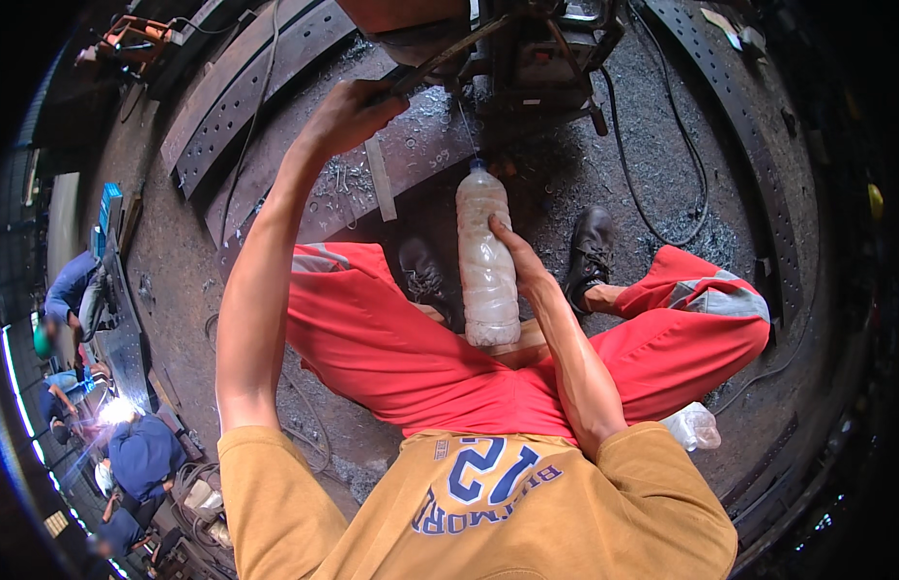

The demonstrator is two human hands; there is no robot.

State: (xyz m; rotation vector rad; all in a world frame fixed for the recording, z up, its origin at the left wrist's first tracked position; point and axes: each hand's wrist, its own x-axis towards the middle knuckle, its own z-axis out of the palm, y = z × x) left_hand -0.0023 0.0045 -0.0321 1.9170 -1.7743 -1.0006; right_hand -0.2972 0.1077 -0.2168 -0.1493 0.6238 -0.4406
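Note:
My left hand (358, 116) is closed around the end of a dark lever (451, 50) that slants up to a portable drill press (541, 68) at the top of the view. My right hand (517, 255) grips a ribbed clear plastic bottle (488, 300) from its right side. Whitish, cloudy liquid shows through the bottle, which tilts with its blue cap (478, 164) toward the drill. From the cap a thin stream of liquid runs toward the drill's bit area. The drill stands over a dark steel beam (425, 145), and its tip is hard to make out.
Metal shavings (348, 184) litter the beam and floor. A black cable (696, 198) loops at the right, near a long perforated steel beam (725, 106). A crumpled clear plastic bag (694, 425) lies beside my right knee. Several people work at far left, near a bright welding arc (118, 413).

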